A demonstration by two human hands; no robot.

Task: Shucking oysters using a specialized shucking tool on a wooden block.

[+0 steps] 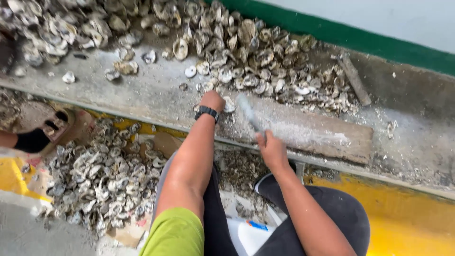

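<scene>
The left hand (212,100) was pressed down on an oyster shell (229,105) at the near edge of the wooden board (327,135) – fingers curled over it, just below the big shell pile (246,52). The right hand (271,150) was clenched around a blurred metal tool (249,113), its blade just beside the shell.

Grey table (142,92) along a white wall with a green band (360,35). Wooden board (322,135) lies on it, a stick (354,78) beyond. Shell heap (99,175) on the floor below; yellow floor (412,223) at right; a sandalled foot (40,137) at left.
</scene>
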